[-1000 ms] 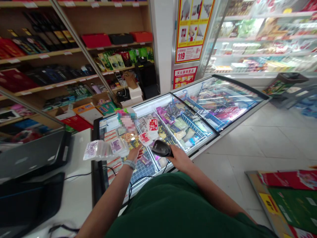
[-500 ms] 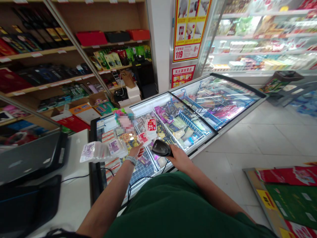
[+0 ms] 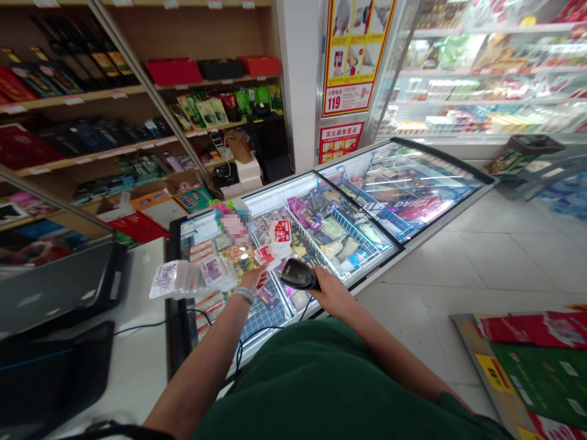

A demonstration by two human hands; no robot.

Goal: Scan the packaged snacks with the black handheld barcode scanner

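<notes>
Nothing has moved much since 0.5 s ago. Left hand fingers grip 1 red-labelled packet; right hand clasps the black scanner above the freezer.

Single head-worn view, forward and downward over a nearby freezer chest; no second view

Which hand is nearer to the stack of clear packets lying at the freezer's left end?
Left. The left hand sits just right of the clear packets, close to their edge. The right hand is farther right, gripping the black barcode scanner over the freezer lid.
</notes>
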